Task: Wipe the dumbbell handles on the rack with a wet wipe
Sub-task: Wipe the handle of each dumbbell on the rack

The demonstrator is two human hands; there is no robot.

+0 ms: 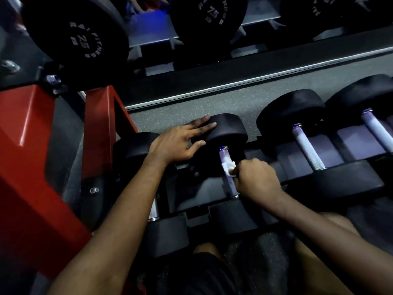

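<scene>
Wipe pinched by right hand against dumbbell handle.

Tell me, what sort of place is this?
Most likely a gym's free-weight area: black dumbbells lie in a row on a red-framed rack, and a larger dumbbell above reads FITNESS and 75.

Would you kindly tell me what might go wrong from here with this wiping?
The wet wipe is a small wad in the right hand, so parts of the handle may stay unwiped. The left hand lies flat on the dumbbell head; if the dumbbell rolls, its fingers might get pinched.
</scene>
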